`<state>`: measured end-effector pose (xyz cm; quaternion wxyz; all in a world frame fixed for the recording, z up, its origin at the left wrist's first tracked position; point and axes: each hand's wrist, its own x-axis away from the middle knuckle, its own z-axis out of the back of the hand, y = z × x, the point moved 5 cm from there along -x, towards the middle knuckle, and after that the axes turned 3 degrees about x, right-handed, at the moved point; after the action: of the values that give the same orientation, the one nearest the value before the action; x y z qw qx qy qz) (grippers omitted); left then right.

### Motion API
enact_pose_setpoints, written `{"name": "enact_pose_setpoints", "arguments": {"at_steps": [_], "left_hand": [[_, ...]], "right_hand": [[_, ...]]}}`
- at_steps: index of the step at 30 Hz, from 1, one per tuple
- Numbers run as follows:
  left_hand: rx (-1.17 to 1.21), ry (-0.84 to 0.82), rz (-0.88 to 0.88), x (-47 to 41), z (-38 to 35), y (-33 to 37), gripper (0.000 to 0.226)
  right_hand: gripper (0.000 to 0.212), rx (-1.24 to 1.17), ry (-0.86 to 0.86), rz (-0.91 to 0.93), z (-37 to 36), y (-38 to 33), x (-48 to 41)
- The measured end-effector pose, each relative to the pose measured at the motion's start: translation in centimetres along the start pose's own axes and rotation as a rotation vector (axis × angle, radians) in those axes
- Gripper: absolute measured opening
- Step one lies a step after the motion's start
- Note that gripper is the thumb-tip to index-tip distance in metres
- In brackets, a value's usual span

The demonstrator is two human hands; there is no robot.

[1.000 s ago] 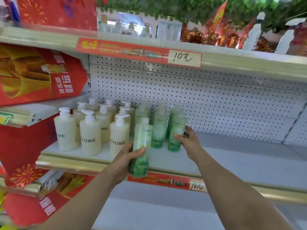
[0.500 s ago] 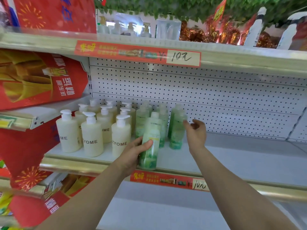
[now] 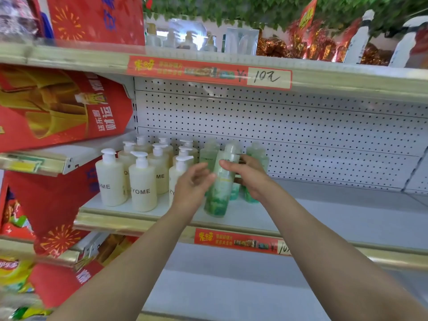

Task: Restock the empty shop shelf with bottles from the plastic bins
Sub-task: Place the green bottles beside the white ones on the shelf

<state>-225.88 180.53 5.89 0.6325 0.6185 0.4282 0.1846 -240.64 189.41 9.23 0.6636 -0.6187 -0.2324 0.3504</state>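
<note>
A tall green bottle (image 3: 219, 195) stands slightly tilted at the front of the white shelf (image 3: 324, 218). My right hand (image 3: 249, 177) holds it near the top, fingers across its label. My left hand (image 3: 191, 188) is at the bottle's left side with its fingers spread, touching it lightly or just off it. More green bottles (image 3: 209, 151) stand in rows behind it, partly hidden by my hands. Cream pump bottles (image 3: 142, 188) marked "ZYOME" fill the shelf's left end. No plastic bin is in view.
The shelf's right part is bare, backed by a white pegboard (image 3: 278, 126). Above runs another shelf with a red price strip (image 3: 208, 71). Red gift boxes (image 3: 58, 107) crowd the left side. A lower shelf (image 3: 231, 286) sits beneath.
My left hand has set the green bottle on the shelf and loosened its grip. My right hand has come left from the rear bottles onto this bottle's top.
</note>
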Motion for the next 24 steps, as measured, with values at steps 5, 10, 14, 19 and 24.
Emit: {"name": "enact_pose_setpoints", "arguments": {"at_steps": [5, 10, 14, 19, 24], "left_hand": [[-0.39, 0.221, -0.295, -1.5, 4.5, 1.0, 0.023], [-0.556, 0.085, -0.203, -2.4, 5.4, -2.4, 0.033], [-0.523, 0.081, -0.279, -2.5, 5.6, -3.5, 0.031], [-0.504, 0.098, -0.329, -2.5, 5.4, -3.9, 0.03], [-0.51, 0.097, -0.341, -2.7, 5.7, -4.4, 0.032]], "right_hand": [[0.058, 0.104, 0.036, -0.021, -1.5, 1.2, -1.1], [0.064, 0.118, 0.021, -0.022, -2.2, 2.7, -1.7], [0.071, 0.189, -0.012, 0.024, -2.6, 3.1, -1.8], [0.064, 0.191, 0.019, 0.047, -3.1, 3.0, -1.2], [0.068, 0.214, 0.038, 0.044, -3.4, 3.1, -0.9]]}}
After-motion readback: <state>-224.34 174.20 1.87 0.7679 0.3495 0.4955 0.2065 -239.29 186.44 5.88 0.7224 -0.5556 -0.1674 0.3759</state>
